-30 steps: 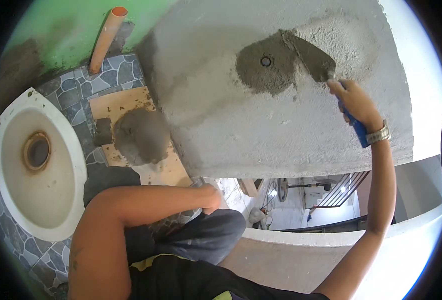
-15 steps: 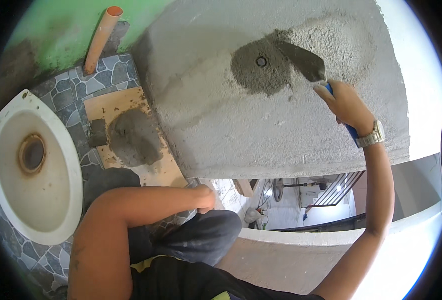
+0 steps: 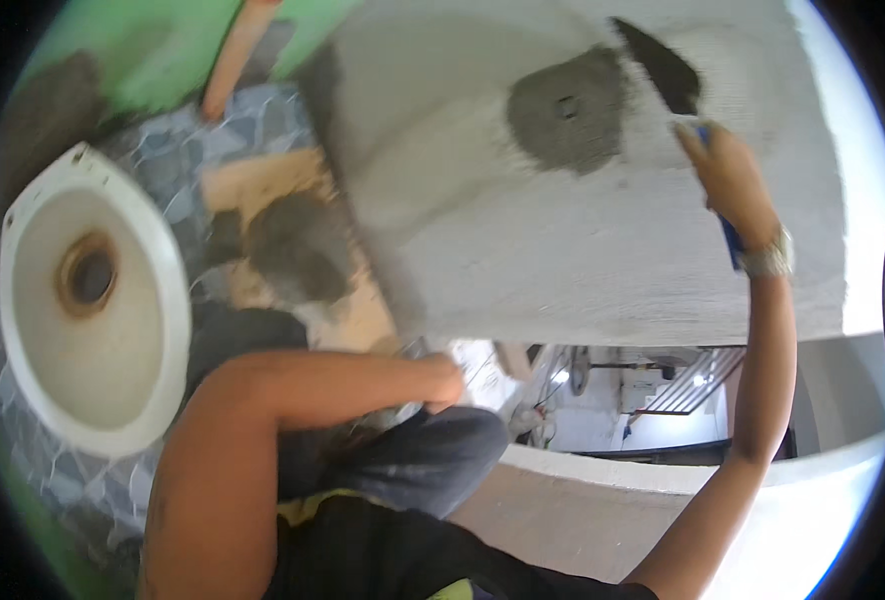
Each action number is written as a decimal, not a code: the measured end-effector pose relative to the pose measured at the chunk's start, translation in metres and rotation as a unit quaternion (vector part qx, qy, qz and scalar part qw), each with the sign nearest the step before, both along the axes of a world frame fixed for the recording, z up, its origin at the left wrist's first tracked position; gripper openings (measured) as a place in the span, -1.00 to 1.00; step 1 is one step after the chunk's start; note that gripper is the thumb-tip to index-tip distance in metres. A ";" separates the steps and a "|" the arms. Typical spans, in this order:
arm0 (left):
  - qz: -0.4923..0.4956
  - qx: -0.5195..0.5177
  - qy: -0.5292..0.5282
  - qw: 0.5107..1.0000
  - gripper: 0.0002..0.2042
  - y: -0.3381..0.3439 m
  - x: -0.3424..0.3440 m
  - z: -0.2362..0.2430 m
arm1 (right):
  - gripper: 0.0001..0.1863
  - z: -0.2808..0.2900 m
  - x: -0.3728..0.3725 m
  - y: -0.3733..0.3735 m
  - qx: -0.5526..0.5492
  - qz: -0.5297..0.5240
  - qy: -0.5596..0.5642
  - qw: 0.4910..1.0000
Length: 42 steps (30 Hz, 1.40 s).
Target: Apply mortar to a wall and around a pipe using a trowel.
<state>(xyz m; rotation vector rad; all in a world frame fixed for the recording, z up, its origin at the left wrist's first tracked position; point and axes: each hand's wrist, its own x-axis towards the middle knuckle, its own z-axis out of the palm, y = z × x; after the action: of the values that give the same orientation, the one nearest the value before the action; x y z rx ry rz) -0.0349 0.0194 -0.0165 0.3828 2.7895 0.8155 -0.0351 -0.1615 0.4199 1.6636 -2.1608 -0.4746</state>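
My right hand (image 3: pixel 728 185) grips the blue handle of a trowel (image 3: pixel 663 70), whose dark blade is just right of a wet mortar patch (image 3: pixel 563 140) on the grey plastered surface (image 3: pixel 463 250). A small round fitting (image 3: pixel 567 107) sits in the patch. My left hand (image 3: pixel 441 380) is closed by my dark-clothed knee (image 3: pixel 443 460); what it holds, if anything, is hidden. A mortar pile (image 3: pixel 298 250) lies on a tan board (image 3: pixel 358 335) to the left. The picture is blurred.
A white toilet bowl (image 3: pixel 33 300) with a rusty ring stands on grey patterned tiles (image 3: pixel 163 160). An orange pipe (image 3: pixel 228 65) rises by the green wall (image 3: pixel 138 60). Past the plastered edge, a lower space shows a metal railing (image 3: pixel 688 385) and cables.
The trowel and my right hand have moved up, and the blade now stands apart from the mortar patch. The view has shifted slightly and blurred.
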 end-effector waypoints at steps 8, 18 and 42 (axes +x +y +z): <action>-0.228 -0.101 0.016 0.968 -0.67 0.063 0.094 0.085 | -0.51 -0.330 -0.046 0.134 -0.211 0.066 -0.235 0.946; -0.229 -0.066 -0.211 0.948 -0.70 0.116 0.097 0.042 | -0.41 -0.611 0.045 0.124 0.010 -0.171 -0.584 0.793; 0.037 -0.116 -0.070 0.990 -0.83 0.064 0.134 0.139 | -0.58 -0.633 -0.070 -0.020 0.002 -0.070 -0.450 0.890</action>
<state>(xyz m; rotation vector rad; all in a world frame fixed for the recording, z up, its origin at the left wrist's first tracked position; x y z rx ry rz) 0.0996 0.0834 0.1229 0.1764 2.7385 0.5013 -0.1046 -0.1810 -0.2128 1.9715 -2.9042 0.3647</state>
